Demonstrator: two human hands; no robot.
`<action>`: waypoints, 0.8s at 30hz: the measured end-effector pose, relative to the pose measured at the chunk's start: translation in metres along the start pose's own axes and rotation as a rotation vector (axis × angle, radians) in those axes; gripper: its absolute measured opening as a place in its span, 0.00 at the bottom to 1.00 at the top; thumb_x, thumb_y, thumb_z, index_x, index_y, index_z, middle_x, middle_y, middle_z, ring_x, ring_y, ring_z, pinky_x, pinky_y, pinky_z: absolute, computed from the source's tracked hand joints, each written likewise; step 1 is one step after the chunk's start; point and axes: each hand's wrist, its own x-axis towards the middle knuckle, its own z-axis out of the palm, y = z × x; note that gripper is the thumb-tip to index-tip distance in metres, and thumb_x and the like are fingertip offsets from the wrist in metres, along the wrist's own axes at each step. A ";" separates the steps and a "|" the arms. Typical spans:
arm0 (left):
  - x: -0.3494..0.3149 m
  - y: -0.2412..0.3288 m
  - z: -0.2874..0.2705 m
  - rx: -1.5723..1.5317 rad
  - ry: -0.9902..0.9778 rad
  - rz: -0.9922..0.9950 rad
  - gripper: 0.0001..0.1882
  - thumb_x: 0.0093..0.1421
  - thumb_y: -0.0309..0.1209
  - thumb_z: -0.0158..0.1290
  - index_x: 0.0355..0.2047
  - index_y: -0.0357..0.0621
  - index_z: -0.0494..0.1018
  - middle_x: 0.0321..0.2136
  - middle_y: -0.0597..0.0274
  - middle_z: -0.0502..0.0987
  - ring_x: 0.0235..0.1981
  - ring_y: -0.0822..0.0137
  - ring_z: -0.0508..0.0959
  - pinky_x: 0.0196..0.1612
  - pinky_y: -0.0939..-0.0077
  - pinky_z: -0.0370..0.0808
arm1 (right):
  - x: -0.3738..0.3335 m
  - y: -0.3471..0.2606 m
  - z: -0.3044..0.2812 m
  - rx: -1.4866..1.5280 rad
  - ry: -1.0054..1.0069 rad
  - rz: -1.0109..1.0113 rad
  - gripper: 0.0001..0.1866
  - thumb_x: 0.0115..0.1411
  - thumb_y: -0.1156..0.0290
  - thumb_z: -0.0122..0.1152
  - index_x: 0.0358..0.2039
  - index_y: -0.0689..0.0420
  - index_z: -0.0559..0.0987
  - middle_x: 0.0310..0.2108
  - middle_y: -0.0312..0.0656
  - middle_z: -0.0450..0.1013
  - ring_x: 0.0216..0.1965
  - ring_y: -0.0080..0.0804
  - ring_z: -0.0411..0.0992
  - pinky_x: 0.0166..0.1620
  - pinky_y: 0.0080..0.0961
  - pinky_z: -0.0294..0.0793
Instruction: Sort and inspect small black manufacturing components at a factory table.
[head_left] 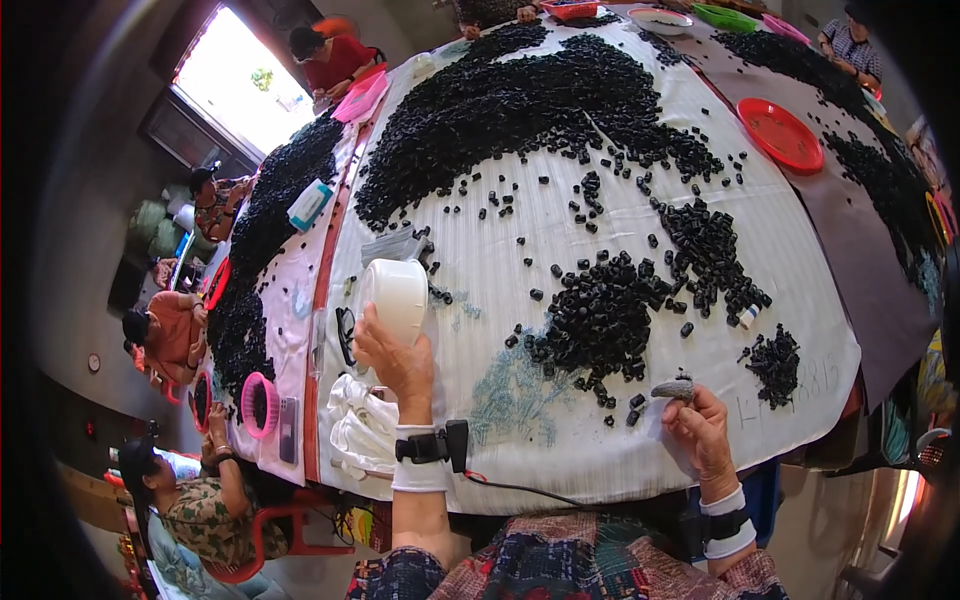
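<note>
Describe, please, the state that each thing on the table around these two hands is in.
Left hand: closed on the white round container
White round container: held; lidded or not, unclear
Right hand: fingers pinching the small grey object
Small grey object: gripped
Black pieces: loose, heaped and scattered
White cloth: crumpled
Pink basket: holding black pieces
Phone: lying flat
Red tray: face up

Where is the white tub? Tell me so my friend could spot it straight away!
Start at the big table covered in white. On its near left part, the left hand touches the white tub, just right of the black glasses. The tub is smooth and round, unlike the crumpled white cloth nearer the table's edge.
</note>
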 end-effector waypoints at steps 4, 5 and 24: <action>0.003 0.014 0.001 0.000 -0.072 -0.047 0.41 0.39 0.23 0.57 0.57 0.47 0.56 0.50 0.48 0.60 0.52 0.43 0.57 0.55 0.49 0.60 | 0.001 0.000 -0.002 -0.038 0.015 0.024 0.17 0.55 0.72 0.59 0.44 0.66 0.74 0.28 0.38 0.75 0.27 0.17 0.68 0.33 0.13 0.67; 0.001 0.018 0.000 0.002 -0.087 -0.052 0.41 0.39 0.23 0.57 0.57 0.47 0.56 0.50 0.49 0.59 0.52 0.43 0.57 0.54 0.49 0.61 | 0.001 0.000 -0.001 -0.019 0.008 0.017 0.17 0.55 0.72 0.59 0.44 0.66 0.74 0.28 0.38 0.75 0.27 0.17 0.68 0.33 0.13 0.67; -0.045 0.074 -0.069 -0.451 -0.163 0.152 0.42 0.40 0.23 0.60 0.57 0.42 0.57 0.50 0.51 0.61 0.52 0.51 0.61 0.52 0.62 0.65 | -0.003 -0.002 0.008 0.007 -0.023 -0.026 0.15 0.56 0.74 0.56 0.44 0.65 0.73 0.29 0.36 0.74 0.28 0.16 0.67 0.35 0.12 0.65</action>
